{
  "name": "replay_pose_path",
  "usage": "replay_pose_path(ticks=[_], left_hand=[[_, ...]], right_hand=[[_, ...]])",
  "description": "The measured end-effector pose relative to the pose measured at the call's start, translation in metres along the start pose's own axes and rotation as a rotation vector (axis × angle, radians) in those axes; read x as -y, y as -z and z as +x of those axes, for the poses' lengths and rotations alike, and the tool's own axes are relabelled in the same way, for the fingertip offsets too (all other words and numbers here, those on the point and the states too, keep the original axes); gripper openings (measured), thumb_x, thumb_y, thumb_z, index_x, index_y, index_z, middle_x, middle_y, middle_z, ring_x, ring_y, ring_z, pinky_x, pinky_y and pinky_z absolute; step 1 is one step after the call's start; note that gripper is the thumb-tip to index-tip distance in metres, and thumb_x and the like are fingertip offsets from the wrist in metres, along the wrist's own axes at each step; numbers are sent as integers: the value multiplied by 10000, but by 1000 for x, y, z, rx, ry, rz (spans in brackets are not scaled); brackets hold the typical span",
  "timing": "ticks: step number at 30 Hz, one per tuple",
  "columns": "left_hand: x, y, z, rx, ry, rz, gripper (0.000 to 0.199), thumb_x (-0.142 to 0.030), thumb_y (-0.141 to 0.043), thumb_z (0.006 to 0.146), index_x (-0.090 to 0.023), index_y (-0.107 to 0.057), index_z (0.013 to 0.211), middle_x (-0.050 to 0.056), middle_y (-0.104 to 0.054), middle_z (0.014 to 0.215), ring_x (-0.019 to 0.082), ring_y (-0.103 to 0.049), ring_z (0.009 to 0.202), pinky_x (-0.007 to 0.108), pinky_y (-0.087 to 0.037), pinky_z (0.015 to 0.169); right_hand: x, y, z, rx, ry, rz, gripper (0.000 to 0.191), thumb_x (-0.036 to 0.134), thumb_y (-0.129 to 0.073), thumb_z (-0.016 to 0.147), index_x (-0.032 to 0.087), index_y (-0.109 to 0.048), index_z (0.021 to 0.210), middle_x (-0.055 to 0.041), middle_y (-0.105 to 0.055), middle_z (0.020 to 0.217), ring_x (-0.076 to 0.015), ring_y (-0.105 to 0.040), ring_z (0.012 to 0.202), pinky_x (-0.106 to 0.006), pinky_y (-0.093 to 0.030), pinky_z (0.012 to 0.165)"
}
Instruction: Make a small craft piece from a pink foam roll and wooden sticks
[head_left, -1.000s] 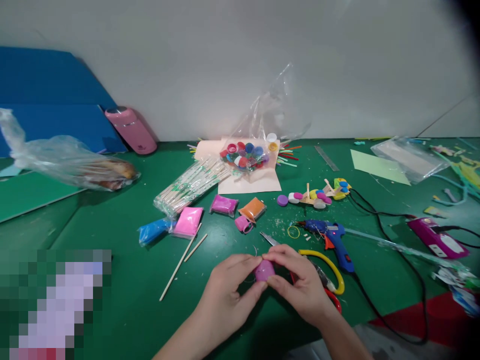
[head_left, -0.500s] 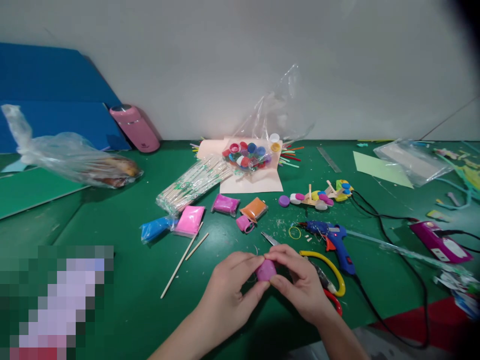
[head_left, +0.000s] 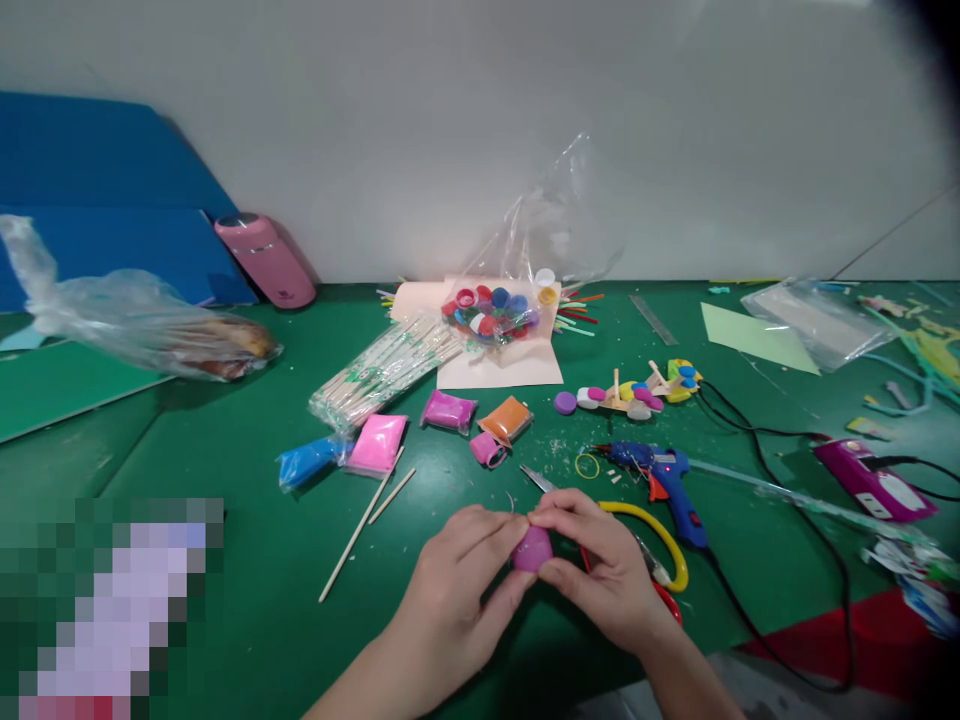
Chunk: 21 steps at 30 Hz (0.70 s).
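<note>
Here's the wide green table [head_left: 255, 570], and over its near side the left hand [head_left: 469, 575] and right hand [head_left: 600, 565] meet, with a blue glue gun [head_left: 681, 500] lying to their right. Between them, pinched by fingertips from both sides, sits the small purple piece [head_left: 534, 553]! It's just turned slightly, showing a rounder face; this looks like fine fingertip adjustment.

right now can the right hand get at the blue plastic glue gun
Probably yes: the blue plastic glue gun lies uncovered near the right hand, though a curved yellow handle lies between, and that hand's grip helps hold a rounded purple lump.
</note>
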<state>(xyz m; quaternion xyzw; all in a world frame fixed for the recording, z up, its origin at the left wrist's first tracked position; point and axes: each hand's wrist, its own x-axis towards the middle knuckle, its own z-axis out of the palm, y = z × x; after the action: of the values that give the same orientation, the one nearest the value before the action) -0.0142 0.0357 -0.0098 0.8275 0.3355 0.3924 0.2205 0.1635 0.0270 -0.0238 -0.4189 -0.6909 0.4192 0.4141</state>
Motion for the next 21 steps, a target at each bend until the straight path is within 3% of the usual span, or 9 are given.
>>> replay_pose_path(ticks=[4, 9, 13, 21], left_hand=[[0, 0, 2, -10, 88, -79, 313, -109, -590, 706, -172, -560, 1010, 81, -661, 881, 167, -607, 783, 285, -508, 692], [1, -1, 5, -9, 302, -189, 230, -140, -598, 701, -182, -609, 926, 53, -674, 818, 157, -623, 727, 257, -512, 649], [0, 0, 8, -4, 420, -229, 188, -174, -594, 708, -172, -628, 893, 42, -665, 783, 152, -613, 702, 258, -502, 641], [-6, -1, 21, -38, 429, -115, 151, -143, -559, 692, -163, -626, 825, 30, -640, 714, 144, -584, 644, 255, -489, 594]], right_hand=[[2, -1, 0, -38, -5, -10, 280, 272, -581, 760, 245, -589, 1038, -49, -532, 963, -195, -518, 917, -302, -406, 818], [5, -5, 3, -82, -68, -6, 247, 249, -590, 748, 223, -618, 992, -55, -564, 917, -204, -534, 886, -313, -426, 785], [5, -9, 9, -124, -159, 134, 218, 255, -597, 741, 225, -644, 952, -52, -586, 897, -207, -540, 862, -319, -431, 769], [-3, -32, 11, -236, -269, 479, 189, 324, -527, 796, 225, -624, 925, -22, -604, 824, -175, -558, 805, -276, -451, 719]])
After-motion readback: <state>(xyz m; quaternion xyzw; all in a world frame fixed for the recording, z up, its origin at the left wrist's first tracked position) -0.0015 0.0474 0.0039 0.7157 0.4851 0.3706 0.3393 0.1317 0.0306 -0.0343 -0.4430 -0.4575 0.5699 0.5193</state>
